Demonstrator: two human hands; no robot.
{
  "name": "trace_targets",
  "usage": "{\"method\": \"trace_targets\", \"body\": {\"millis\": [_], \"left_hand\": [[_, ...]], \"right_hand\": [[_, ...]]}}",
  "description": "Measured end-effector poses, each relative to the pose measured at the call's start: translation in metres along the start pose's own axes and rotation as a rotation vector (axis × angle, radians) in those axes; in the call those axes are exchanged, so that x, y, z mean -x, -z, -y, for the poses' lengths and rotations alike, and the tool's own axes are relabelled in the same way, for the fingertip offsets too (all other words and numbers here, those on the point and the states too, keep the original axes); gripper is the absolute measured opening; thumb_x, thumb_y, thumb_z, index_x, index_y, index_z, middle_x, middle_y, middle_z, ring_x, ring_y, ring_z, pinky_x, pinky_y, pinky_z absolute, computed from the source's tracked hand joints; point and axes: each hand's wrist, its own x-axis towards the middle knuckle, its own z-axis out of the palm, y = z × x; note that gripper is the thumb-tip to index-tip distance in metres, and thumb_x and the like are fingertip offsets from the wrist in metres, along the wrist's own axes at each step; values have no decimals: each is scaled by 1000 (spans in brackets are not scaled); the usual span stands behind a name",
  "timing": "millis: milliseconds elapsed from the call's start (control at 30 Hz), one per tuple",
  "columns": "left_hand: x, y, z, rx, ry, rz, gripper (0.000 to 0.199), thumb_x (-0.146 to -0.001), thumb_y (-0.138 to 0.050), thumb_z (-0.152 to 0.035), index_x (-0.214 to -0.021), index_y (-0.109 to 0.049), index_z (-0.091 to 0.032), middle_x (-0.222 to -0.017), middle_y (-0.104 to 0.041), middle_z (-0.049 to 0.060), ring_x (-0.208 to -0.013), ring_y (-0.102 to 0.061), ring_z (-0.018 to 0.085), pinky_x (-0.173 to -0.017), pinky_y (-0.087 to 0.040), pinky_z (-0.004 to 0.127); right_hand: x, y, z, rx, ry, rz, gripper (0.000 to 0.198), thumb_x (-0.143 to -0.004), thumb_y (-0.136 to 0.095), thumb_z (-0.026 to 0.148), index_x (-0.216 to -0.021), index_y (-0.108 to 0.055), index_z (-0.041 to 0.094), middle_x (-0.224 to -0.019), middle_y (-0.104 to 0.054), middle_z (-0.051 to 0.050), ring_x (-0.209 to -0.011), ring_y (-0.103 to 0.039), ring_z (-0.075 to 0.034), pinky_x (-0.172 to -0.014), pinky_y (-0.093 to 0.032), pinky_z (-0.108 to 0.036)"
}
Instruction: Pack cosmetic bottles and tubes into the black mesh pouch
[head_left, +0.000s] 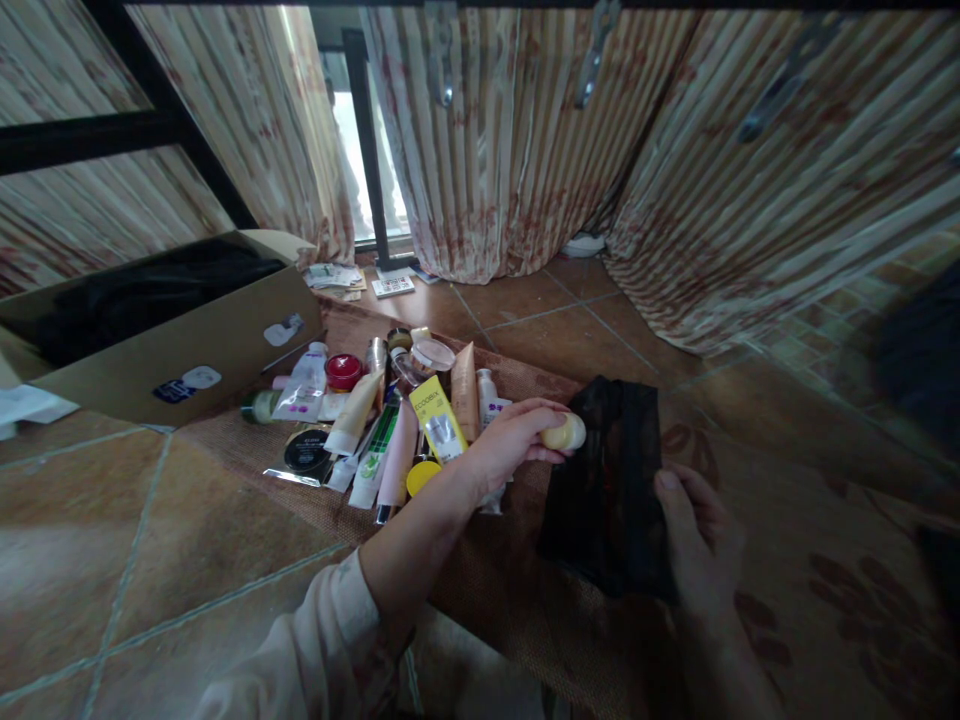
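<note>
My left hand (517, 437) is closed around a small pale yellow jar (562, 432) with a whitish end. The jar is at the left edge of a black bag (619, 500). With thumb and fingers, my right hand (694, 525) pinches the bag's right side. The bag's inside is too dark to make out. Left of my left hand lies a pile of cosmetics: a yellow box (437, 420), a peach-coloured tube (465, 390), a pink tube (399, 455), a red-lidded jar (344, 372) and a round black item (306, 450).
A cardboard box (225, 355) holding something black stands at the left. The cosmetics lie on a brown mat (247, 440) over floor tiles (97, 520). Papers (334, 277) lie by the striped curtains (487, 150). A black metal frame (82, 133) crosses the upper left.
</note>
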Motion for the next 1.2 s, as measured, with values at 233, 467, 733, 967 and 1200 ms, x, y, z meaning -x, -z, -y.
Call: {"method": "trace_targets", "body": {"millis": [233,467,733,967,1200], "left_hand": [[0,-1,1,12,8,-15,18,-76,-55,-18,-93,-59,-14,-77,-64,4,-64,-63,13,-62,-51,24],[1,-2,0,9,7,-22,19,-76,-54,-18,-94,-58,-14,-77,-65,5,-64,-64,14,-62,-51,24],[1,-2,-1,19,11,-23,18,-77,-54,-19,-94,-59,-14,-78,-65,5,-62,-62,13,-62,-50,24],[0,-1,0,27,12,-16,18,-78,-54,-20,-94,-59,-14,-78,-65,5,-64,-64,14,-62,-50,24],[0,0,1,18,6,-16,18,-80,-55,-22,-95,-59,-14,-80,-67,6,-65,-65,14,-64,-51,25]], "right_hand": [[-2,1,-4,-8,-5,6,33,-78,-64,50,-91,-69,20,-83,-70,-3,-76,-62,-18,-66,-47,-28],[0,0,1,-12,-14,21,34,-79,-63,50,-91,-69,19,-83,-70,-4,-73,-62,-17,-65,-48,-29],[0,0,2,21,13,0,35,-78,-63,51,-89,-70,19,-81,-69,-3,-72,-61,-17,-63,-48,-27],[0,0,-3,-15,5,22,33,-79,-63,49,-91,-69,19,-82,-69,-3,-72,-62,-17,-63,-48,-28],[0,0,-2,-36,-13,18,33,-78,-64,50,-90,-69,20,-82,-70,-3,-74,-63,-17,-64,-48,-27]]}}
